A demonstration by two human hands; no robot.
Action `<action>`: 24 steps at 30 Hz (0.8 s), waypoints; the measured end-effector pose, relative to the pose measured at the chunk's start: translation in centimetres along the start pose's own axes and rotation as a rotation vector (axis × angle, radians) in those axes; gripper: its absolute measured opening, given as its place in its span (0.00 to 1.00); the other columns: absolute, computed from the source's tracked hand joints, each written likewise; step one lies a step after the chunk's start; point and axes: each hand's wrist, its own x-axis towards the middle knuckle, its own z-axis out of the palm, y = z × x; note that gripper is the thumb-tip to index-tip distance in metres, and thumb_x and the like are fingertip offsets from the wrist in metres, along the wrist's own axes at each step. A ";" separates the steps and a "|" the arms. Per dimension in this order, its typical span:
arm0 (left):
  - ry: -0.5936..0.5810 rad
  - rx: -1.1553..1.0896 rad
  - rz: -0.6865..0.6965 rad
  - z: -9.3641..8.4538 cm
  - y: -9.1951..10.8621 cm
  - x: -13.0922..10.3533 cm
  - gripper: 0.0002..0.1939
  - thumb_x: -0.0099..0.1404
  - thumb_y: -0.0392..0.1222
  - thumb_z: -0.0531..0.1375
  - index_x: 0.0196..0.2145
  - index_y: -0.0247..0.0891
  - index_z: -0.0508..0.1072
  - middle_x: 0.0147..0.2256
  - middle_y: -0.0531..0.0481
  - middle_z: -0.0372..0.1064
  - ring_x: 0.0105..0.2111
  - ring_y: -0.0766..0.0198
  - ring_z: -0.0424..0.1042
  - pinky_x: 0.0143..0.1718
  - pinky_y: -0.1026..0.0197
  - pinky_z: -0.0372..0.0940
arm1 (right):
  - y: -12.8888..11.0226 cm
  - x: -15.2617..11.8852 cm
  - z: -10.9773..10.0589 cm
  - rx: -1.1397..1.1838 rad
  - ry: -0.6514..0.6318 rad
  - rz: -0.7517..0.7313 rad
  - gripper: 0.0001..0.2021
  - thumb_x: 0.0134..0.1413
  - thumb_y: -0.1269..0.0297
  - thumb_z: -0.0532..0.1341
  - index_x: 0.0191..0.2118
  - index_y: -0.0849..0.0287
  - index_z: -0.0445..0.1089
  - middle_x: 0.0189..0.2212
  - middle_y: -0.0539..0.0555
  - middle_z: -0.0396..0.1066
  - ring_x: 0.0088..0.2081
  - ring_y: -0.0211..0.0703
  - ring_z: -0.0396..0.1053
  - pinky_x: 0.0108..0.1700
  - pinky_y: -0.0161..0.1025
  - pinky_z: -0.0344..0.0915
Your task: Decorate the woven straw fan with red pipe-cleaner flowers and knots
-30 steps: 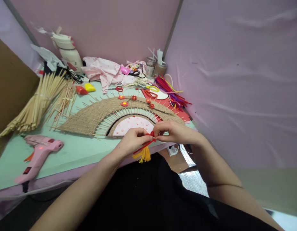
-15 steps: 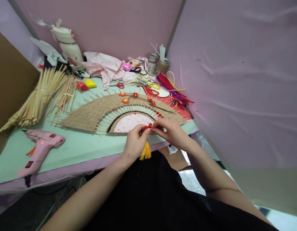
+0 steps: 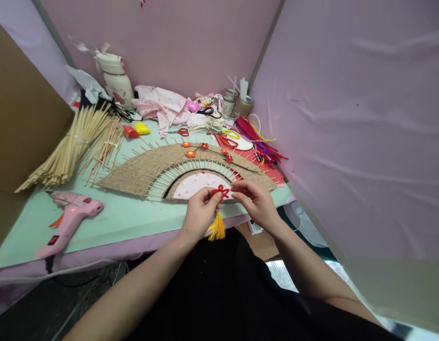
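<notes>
Pinched in my left hand (image 3: 201, 210) is a small red looped bow (image 3: 222, 191), its loops standing out past my fingertips. A yellow tassel (image 3: 216, 228) hangs below that hand; how it joins the bow is hidden. Just right of the bow, my right hand (image 3: 255, 202) has its thumb and fingers apart, with nothing visible between them. Behind both hands lies a large fan (image 3: 134, 173) of woven twine on thin sticks, with a pink-dotted white half-round centre (image 3: 189, 186). Red flowers (image 3: 190, 154) and a dark twig decorate its upper band.
At left are a pink glue gun (image 3: 72, 220) with a lit light and a bundle of wooden sticks (image 3: 68, 151). Red scissors (image 3: 183, 132), yellow scissors (image 3: 231, 134), pipe cleaners (image 3: 260, 137), pink cloth (image 3: 159, 104) and a white bottle (image 3: 116, 80) stand or lie behind the fan.
My right hand has let go of the red bow and drawn slightly right, its fingers parting. The bow's loops show more fully. The whole view has shifted a little.
</notes>
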 end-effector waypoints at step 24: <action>-0.120 -0.662 -0.482 -0.3 0.4 -0.4 0.04 0.54 0.29 0.62 0.30 0.31 0.75 0.25 0.49 0.69 0.22 0.76 0.66 0.25 0.73 0.63 | 1.0 -0.1 2.9 0.433 -0.103 0.317 0.09 0.54 0.57 0.59 0.32 0.59 0.65 0.24 0.48 0.63 0.25 0.34 0.59 0.28 0.33 0.59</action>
